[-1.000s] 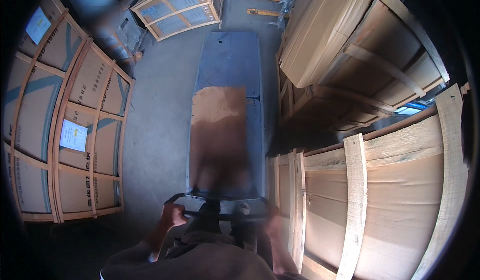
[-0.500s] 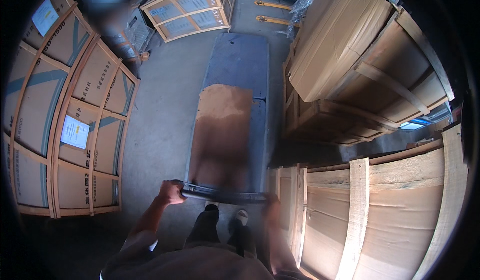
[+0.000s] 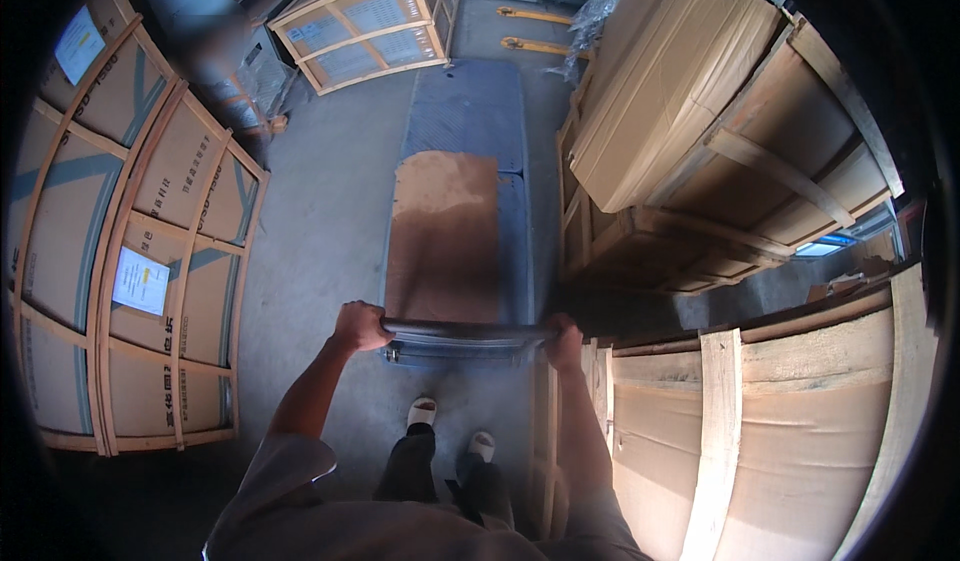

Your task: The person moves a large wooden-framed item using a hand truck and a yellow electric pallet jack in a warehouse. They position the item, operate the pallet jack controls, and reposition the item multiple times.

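Observation:
A flat platform cart [image 3: 462, 106] with a blue-grey deck stretches ahead of me on the floor. Its dark push handle [image 3: 470, 331] runs crosswise at the near end. My left hand [image 3: 362, 327] is closed around the left end of this bar, and my right hand [image 3: 565, 341] grips the right end. On the deck lies a flat brown cardboard sheet [image 3: 447, 221], partly in shadow; the bar hides its near edge. Both arms reach forward, with my feet behind the cart.
Wood-framed carton crates stand close by: a tall one [image 3: 190, 261] on the left, another [image 3: 365, 26] ahead. At right, folded cardboard [image 3: 680, 81] leans on a crate, and a wooden crate [image 3: 720, 411] sits beside my right arm. Yellow forks [image 3: 535, 46] lie on the far floor.
The handle now sits farther ahead of my body, both arms are more extended, and more floor shows between my feet and the cart. Both hands keep hold of the bar.

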{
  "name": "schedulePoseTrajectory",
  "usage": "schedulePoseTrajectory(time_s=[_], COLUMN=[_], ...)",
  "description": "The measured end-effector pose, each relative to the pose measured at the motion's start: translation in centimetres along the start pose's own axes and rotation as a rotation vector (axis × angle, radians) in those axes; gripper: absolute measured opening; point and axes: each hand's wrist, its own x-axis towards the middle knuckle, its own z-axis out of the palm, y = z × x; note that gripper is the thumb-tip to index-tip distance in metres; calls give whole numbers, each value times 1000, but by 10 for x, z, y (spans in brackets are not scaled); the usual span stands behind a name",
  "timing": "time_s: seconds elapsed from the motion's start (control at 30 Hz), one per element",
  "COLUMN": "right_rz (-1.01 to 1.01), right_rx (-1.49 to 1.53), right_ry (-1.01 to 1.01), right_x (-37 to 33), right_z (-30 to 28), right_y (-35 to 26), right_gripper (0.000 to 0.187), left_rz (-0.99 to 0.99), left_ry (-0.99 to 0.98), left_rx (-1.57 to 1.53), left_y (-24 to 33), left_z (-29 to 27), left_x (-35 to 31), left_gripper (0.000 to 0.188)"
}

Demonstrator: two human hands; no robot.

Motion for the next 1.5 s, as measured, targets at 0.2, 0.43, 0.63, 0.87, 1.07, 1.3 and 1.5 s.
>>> schedulePoseTrajectory(time_s=[0.2, 0.43, 0.63, 0.87, 1.07, 1.3, 1.5], right_rz=[-190, -109, -138, -100, 4, -67, 62], right_rx=[-110, -103, -270, -298, -211, -299, -256], right_ry=[-6, -19, -93, -158, -138, -128, -81], right_x=[73, 145, 219, 309, 392, 479, 543], right_z=[-4, 10, 18, 27, 54, 78, 106], right_y=[-13, -11, -15, -38, -33, -24, -35], right_gripper=[20, 24, 33, 32, 27, 26, 24], left_rz=[-51, -78, -99, -100, -125, -119, -42], left_ry=[-77, -51, -6, 12, -156, -199, -110], left_rx=[57, 53, 44, 61, 129, 137, 120], left_y=[2, -8, -19, -36, -50, -67, -90], left_z=[-14, -25, -35, -50, -76, -97, -108], left_x=[65, 131, 193, 281, 364, 447, 515], left_gripper=[27, 26, 27, 28, 35, 39, 31])
